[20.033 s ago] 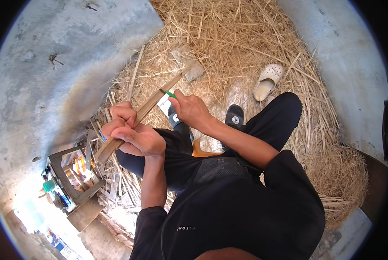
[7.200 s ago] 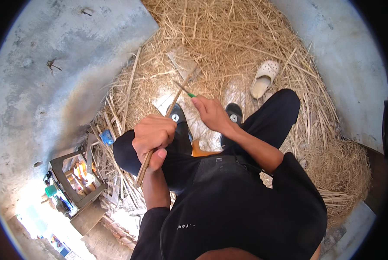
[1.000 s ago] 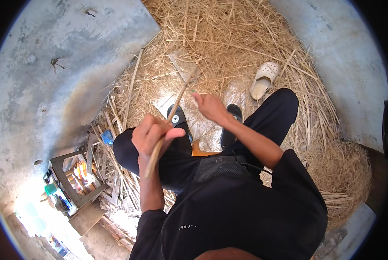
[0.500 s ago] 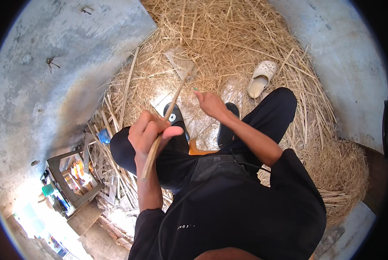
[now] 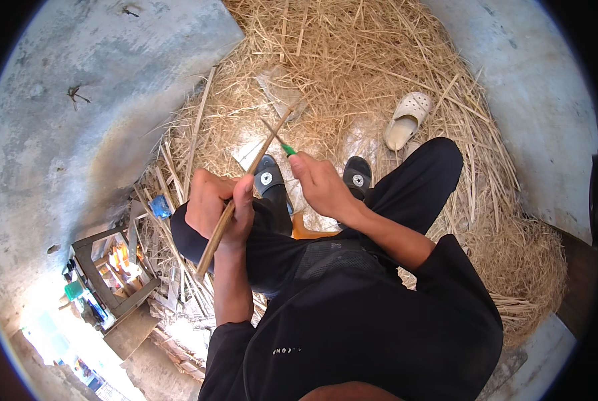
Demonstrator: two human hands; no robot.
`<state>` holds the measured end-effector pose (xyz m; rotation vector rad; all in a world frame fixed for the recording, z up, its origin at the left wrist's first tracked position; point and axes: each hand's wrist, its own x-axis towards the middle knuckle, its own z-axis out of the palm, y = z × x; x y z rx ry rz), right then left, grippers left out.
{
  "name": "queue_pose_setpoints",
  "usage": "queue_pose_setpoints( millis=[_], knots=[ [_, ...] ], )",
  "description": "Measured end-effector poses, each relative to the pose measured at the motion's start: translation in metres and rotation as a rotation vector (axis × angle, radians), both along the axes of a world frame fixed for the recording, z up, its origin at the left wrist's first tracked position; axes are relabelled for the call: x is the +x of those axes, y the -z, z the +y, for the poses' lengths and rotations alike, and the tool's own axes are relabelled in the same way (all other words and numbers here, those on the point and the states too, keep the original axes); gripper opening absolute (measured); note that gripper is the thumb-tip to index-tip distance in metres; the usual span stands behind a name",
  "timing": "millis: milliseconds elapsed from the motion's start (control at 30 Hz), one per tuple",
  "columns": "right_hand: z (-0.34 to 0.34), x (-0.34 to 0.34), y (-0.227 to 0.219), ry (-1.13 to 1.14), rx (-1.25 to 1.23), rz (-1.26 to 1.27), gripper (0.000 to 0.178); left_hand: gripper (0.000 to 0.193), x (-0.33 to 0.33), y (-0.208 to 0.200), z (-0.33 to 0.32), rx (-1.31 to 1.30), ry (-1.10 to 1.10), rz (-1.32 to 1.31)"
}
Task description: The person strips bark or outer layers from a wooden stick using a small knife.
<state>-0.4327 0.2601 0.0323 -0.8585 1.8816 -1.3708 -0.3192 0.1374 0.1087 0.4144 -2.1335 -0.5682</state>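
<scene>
A thin bamboo stick is gripped by my left hand, fingers wrapped round it and the thumb along its side. It slants from near my left wrist up and away to the right, over the floor. My right hand is closed on a small knife with a green handle and a narrow, pointed blade. The blade crosses the stick's far half; whether it touches the stick I cannot tell. Much of the knife's handle is hidden in my fist.
Pale shavings cover the floor, with split strips along both sides. A beige clog lies beyond my right knee. My feet wear black slides beside an orange seat edge. A wooden frame stands at left near a concrete wall.
My right hand has turned, bringing the knife blade into sight across the stick. My left hand has shifted slightly left and rolled, its thumb now lying along the stick.
</scene>
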Motion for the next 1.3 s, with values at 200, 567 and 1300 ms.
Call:
queue_pose_setpoints(
  millis=[200, 567, 1300],
  knots=[
    [-0.025, -0.013, 0.052, 0.001, 0.180, 0.245, 0.041, 0.034, 0.003, 0.002, 0.004, 0.023, -0.022, 0.016],
    [-0.017, 0.000, 0.030, -0.029, 0.100, 0.291, 0.038, 0.034, 0.001, 0.002, 0.001, -0.002, -0.012, 0.049],
    [0.000, 0.013, -0.006, -0.042, -0.026, 0.132, 0.035, 0.033, -0.001, -0.004, 0.003, -0.044, 0.018, 0.006]
  ],
)
